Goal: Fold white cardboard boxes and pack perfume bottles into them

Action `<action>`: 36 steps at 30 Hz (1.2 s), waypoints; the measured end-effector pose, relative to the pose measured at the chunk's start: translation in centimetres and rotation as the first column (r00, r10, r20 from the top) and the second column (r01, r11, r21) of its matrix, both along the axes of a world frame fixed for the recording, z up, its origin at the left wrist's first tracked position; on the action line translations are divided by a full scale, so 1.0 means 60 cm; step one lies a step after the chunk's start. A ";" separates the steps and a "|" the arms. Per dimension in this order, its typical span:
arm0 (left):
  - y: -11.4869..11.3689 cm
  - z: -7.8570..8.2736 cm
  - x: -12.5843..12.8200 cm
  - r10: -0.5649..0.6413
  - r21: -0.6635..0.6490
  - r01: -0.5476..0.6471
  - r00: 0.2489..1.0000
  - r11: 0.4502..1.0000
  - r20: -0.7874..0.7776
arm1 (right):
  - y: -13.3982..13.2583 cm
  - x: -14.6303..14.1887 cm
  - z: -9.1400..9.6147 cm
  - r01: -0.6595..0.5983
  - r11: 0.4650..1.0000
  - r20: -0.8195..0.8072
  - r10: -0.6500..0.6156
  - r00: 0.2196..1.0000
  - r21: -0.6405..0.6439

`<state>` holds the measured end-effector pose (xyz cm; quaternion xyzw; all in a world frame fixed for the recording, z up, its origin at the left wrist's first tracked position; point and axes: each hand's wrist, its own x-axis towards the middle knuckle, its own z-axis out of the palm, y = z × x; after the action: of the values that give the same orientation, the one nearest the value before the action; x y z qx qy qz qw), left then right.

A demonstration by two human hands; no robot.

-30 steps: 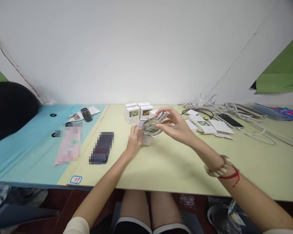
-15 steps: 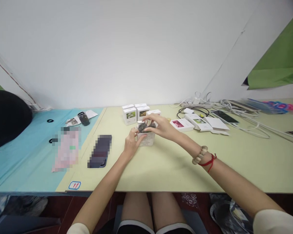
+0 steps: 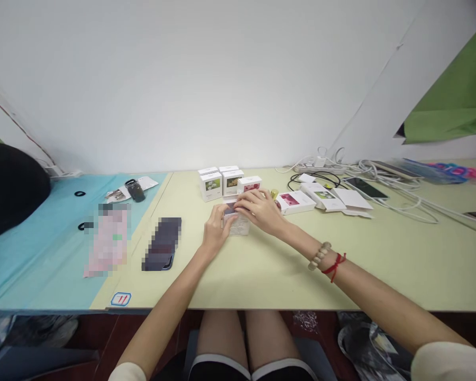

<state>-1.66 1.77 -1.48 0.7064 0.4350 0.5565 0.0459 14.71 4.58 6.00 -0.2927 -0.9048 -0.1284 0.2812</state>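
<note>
A small white box (image 3: 239, 227) stands upright on the table in front of me, small print on the side facing me. My left hand (image 3: 216, 228) is closed around its left side, thumb on the near face. Over the box's top and right edge curls my right hand (image 3: 259, 210), its fingers pressed together at the opening. Something dark (image 3: 230, 207) shows in the opening between my hands; most of it is hidden by my fingers. Just behind the held box are several closed white boxes (image 3: 211, 186) with flower pictures.
Right of my hands lie a flat white box (image 3: 295, 202), an opened white carton (image 3: 351, 201), a phone (image 3: 365, 188) and tangled white cables (image 3: 381, 177). To the left are a dark phone (image 3: 162, 243), a pink pouch (image 3: 108, 238) and a dark jar (image 3: 135, 190).
My right hand has moved down onto the box top. The dark, cable-like bundle it held above the opening now sits lower, mostly out of sight.
</note>
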 end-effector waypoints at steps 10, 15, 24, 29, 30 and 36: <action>-0.003 0.007 -0.003 -0.037 -0.121 0.060 0.983 0.991 0.182 | -0.006 0.024 0.003 0.143 0.990 -0.170 -0.142 0.975 -0.009; -0.005 0.009 -0.005 -0.055 -0.099 0.065 0.994 0.993 0.097 | -0.015 0.037 0.004 0.115 0.992 -0.134 -0.120 0.984 -0.046; -0.002 0.013 -0.004 0.009 -0.043 -0.013 0.997 0.999 -0.083 | -0.022 0.047 -0.014 0.025 0.977 -0.373 -0.104 0.922 -0.209; 0.001 0.000 -0.004 -0.009 -0.051 0.009 1.000 0.999 -0.007 | -0.017 0.032 -0.033 -0.077 0.974 -0.515 -0.045 0.856 -0.214; 0.002 -0.003 -0.004 -0.009 -0.054 0.010 1.000 0.998 0.006 | -0.014 0.027 -0.035 -0.093 0.974 -0.519 -0.029 0.854 -0.208; 0.001 0.001 -0.002 -0.006 0.062 0.006 1.000 0.998 0.004 | 0.011 -0.013 -0.029 -0.065 0.964 -0.730 -0.151 0.667 -0.259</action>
<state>-1.80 1.81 -1.43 0.7077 0.4153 0.5709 0.0264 13.94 5.23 4.24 -0.3757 -0.7126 0.1164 0.5809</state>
